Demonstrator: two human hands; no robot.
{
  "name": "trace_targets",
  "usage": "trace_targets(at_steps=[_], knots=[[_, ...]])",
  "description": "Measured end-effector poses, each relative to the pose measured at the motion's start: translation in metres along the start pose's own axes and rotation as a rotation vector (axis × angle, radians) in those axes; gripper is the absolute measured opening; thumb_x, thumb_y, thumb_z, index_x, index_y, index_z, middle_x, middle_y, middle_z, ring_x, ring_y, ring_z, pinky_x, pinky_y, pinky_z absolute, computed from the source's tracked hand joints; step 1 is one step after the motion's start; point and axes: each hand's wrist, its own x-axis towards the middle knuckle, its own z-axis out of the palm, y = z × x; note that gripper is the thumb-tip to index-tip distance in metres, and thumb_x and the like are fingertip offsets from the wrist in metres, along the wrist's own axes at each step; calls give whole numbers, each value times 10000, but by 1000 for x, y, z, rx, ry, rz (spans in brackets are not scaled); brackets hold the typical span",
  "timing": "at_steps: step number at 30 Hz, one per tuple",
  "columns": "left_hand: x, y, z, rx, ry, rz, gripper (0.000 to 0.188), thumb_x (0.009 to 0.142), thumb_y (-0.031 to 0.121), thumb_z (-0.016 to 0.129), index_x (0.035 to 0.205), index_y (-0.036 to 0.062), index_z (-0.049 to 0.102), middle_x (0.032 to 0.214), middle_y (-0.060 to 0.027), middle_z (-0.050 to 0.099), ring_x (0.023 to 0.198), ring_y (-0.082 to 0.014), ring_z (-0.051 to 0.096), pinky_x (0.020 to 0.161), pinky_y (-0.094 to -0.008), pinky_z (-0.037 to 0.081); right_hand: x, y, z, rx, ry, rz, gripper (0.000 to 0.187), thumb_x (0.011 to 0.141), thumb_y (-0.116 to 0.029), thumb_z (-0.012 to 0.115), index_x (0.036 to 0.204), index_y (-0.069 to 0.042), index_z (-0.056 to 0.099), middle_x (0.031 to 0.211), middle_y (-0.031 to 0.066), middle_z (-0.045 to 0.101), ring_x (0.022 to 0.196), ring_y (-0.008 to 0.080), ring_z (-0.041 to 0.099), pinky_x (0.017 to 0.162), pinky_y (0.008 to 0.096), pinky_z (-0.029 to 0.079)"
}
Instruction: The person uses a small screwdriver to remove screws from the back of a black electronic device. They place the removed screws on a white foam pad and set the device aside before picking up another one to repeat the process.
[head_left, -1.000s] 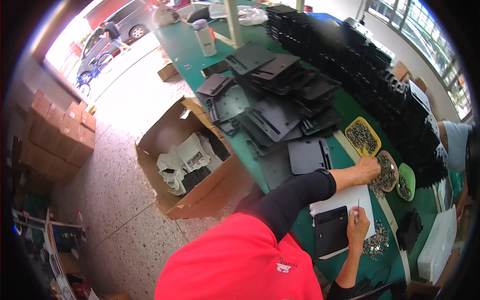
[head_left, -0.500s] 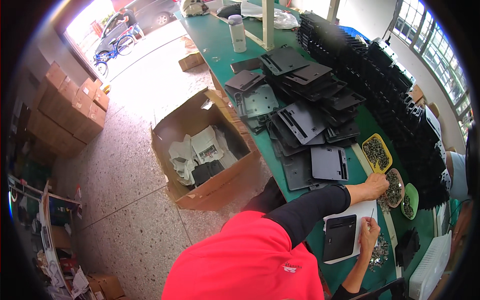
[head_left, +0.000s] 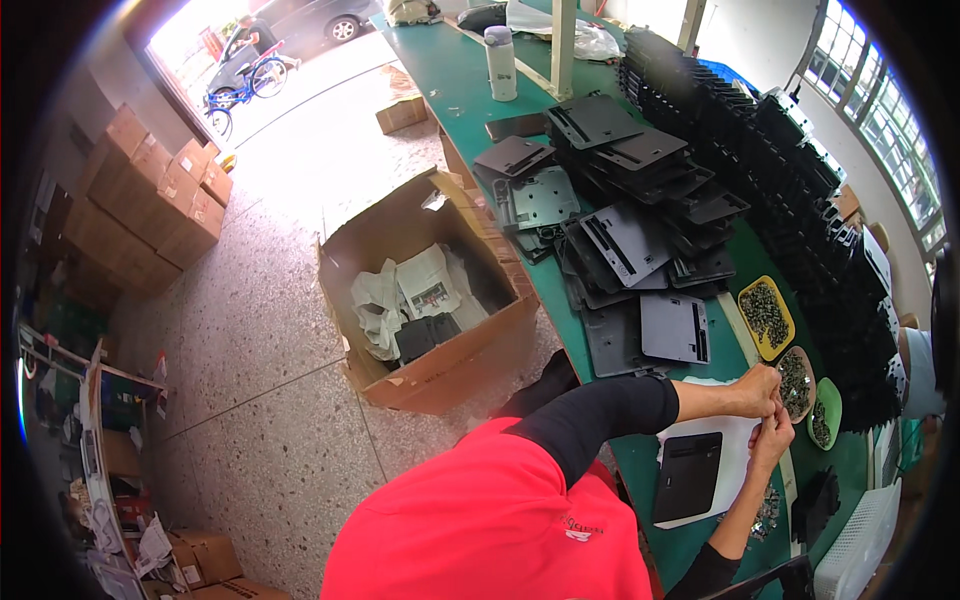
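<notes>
My left hand, reaching from the black sleeve, is closed with its fingertips pinched beside the pink tray of small metal parts. Just below it, my right hand is closed too, its fingertips meeting those of the left. The thin rod that stood in the right fingers earlier is mostly hidden now, and what the left fingers pinch is too small to make out. In front of me a flat black plastic panel lies on a white sheet. Loose metal pieces are heaped beside that sheet.
A yellow tray and a green tray of small parts flank the pink one. Dark panels pile up on the green table, near a white bottle. Black parts line its far side. An open carton stands on the floor.
My left hand has drawn back slightly from the pink tray. My right hand has moved up from beside the panel to meet it. The whole view has shifted a little.
</notes>
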Motion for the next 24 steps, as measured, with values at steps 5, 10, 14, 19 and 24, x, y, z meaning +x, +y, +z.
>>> trace_targets(at_steps=[5, 10, 14, 19, 24], knots=[[-4, -24, 11, -60, 2, -32, 276, 517, 184, 835, 698, 37, 688, 735, -164, 686, 746, -288, 696, 626, -374, 535, -15, -15, -4, -124, 24, -7, 252, 926, -228, 671, 1063, -17, 691, 577, -26, 529, 373, 30, 366, 332, 212, 244], [-22, 13, -29, -443, -145, -258, 188, 780, 172, 753, 850, 2, 716, 693, -60, 671, 585, -122, 641, 520, -252, 517, -23, -39, 7, -344, 159, -371, 205, 876, -138, 683, 1049, -36, 720, 949, 110, 726, 843, 193, 683, 773, 301, 510], [-36, 26, -45, -563, -217, -336, 208, 865, 201, 695, 912, -1, 683, 789, -42, 650, 681, -96, 595, 610, -232, 484, -30, -40, 15, -391, 272, -557, 161, 869, -145, 701, 991, -41, 715, 863, 88, 700, 743, 196, 678, 651, 319, 520], [-48, 18, -49, -696, -310, -426, 216, 903, 187, 645, 1002, -6, 638, 866, -64, 663, 751, -124, 627, 671, -256, 521, -53, -67, 9, 106, 34, 8, 128, 895, -89, 680, 989, -9, 709, 664, 0, 628, 437, 18, 487, 374, 195, 345], [-59, 24, -55, -698, -344, -434, 243, 917, 216, 638, 1018, -4, 618, 911, -71, 663, 817, -127, 630, 730, -261, 523, -61, -67, 8, 171, -7, 35, 128, 905, -85, 664, 986, 7, 700, 626, -9, 612, 418, 14, 469, 352, 181, 330]])
